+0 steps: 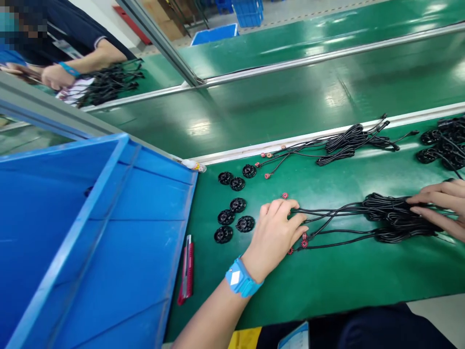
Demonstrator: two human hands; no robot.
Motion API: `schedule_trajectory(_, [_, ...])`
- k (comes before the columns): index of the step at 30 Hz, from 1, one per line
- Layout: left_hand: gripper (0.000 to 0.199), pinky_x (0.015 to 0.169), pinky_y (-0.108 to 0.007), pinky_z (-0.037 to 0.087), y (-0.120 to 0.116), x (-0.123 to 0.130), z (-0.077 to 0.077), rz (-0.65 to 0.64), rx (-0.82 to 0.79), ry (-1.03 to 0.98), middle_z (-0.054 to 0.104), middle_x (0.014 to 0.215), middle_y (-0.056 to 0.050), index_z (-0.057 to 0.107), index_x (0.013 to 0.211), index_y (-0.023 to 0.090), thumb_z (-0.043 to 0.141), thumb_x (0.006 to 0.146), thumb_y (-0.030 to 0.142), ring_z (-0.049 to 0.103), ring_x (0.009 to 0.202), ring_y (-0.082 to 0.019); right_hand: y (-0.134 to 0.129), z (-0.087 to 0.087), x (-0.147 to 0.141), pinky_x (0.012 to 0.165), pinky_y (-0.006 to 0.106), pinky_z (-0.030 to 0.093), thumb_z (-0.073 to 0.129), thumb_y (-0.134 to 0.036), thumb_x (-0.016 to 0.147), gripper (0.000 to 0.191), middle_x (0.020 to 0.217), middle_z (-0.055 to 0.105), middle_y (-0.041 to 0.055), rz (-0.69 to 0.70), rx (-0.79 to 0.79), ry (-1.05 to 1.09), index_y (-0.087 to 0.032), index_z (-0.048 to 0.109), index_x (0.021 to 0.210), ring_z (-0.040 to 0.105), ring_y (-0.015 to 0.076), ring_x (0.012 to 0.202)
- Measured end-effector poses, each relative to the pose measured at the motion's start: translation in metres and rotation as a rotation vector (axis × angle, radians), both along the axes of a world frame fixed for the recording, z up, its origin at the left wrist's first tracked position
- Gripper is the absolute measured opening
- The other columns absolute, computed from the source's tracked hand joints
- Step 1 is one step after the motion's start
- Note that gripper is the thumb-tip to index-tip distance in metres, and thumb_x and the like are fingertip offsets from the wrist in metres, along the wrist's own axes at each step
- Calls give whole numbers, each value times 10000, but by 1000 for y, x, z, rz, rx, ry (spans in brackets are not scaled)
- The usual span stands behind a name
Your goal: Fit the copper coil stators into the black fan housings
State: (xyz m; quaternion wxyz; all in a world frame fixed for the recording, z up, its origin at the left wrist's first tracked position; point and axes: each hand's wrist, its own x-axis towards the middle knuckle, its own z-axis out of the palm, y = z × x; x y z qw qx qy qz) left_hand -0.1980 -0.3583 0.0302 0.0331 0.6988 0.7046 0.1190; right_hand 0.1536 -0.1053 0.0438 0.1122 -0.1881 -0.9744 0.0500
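My left hand [278, 228], with a blue wrist strap [242, 278], curls its fingers over the ends of several black cables [334, 212]. Small red toothed end pieces [304, 243] show beside its fingertips; others are hidden under the hand. At the right edge, my right hand [441, 206] lies with fingers stretched out, fingertips touching the coiled part of these cables [390, 218]. Left of my left hand, several black round slotted parts [245, 224] sit on the green table [327, 295].
Another group of coiled black cables [347, 140] lies along the back edge. More black parts [446, 143] are piled at the far right. A blue crate [145, 242] and a red utility knife [187, 271] are on the left. Behind the frame, a person's hand [58, 76] works near cables.
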Motion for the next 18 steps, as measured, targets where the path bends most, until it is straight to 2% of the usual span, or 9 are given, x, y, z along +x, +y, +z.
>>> schedule_trajectory(2, [97,837,-418,411,1,2,0,-13,-3,-17,695,1211,-105,739,996,228,654,1025,265,573,1094,-290,2,3,-6,861,440,547,492,-552,1067,370,1134,746,25,-11,12,-6,-291,706,1217,686,252,973])
schedule_trajectory(4, [137,834,-412,404,3,1,2,-33,-10,-79,710,1181,-89,694,955,215,594,1046,238,581,1069,-276,3,6,-12,809,414,552,483,-523,1082,363,1089,762,16,38,0,-15,-276,705,1229,698,234,927])
schedule_trajectory(7, [121,863,-400,411,7,-3,12,-36,-55,-271,735,1068,-43,605,943,220,542,1047,216,605,1018,-242,3,12,-19,760,371,549,464,-451,1104,327,1027,769,5,112,-26,-20,-263,727,1152,704,197,865])
schedule_trajectory(11, [144,863,-372,432,19,-12,27,32,-99,-462,688,922,3,520,926,238,462,1058,234,611,884,-194,2,23,-23,781,380,534,487,-425,1094,299,1011,757,34,77,-6,33,-237,718,1073,688,215,882])
schedule_trajectory(15, [164,830,-376,428,31,-26,29,70,-64,-373,672,911,-16,534,928,237,448,1063,271,590,875,-217,-5,27,-18,820,407,541,563,-488,1048,280,1054,736,48,21,-24,41,-259,724,1064,676,239,927])
schedule_trajectory(18, [160,840,-383,427,33,-36,23,74,-57,-324,698,919,-24,559,938,238,473,1065,283,598,907,-233,-14,19,-11,753,405,544,563,-543,1037,328,998,734,40,77,-41,-39,-276,749,1082,679,231,850])
